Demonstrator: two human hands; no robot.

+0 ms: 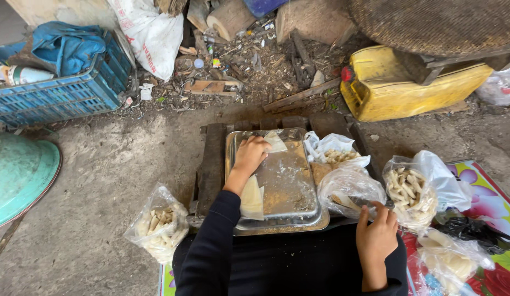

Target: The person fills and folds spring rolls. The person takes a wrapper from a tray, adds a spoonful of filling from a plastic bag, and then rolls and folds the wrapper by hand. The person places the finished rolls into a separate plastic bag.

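Under the left hand [250, 154] lies a thin pale wrapper sheet [275, 142] at the far end of the floured metal tray [288, 189]; the fingers curl loosely and press on its near edge, gripping nothing firmly. More folded sheets [252, 198] rest beside that forearm. The right hand [377, 237], near the body, pinches the edge of a clear bag [348, 186]. Judging by two bags of finished rolls [159, 223] [408, 191], much is done, yet this sheet remains flat and unfilled.
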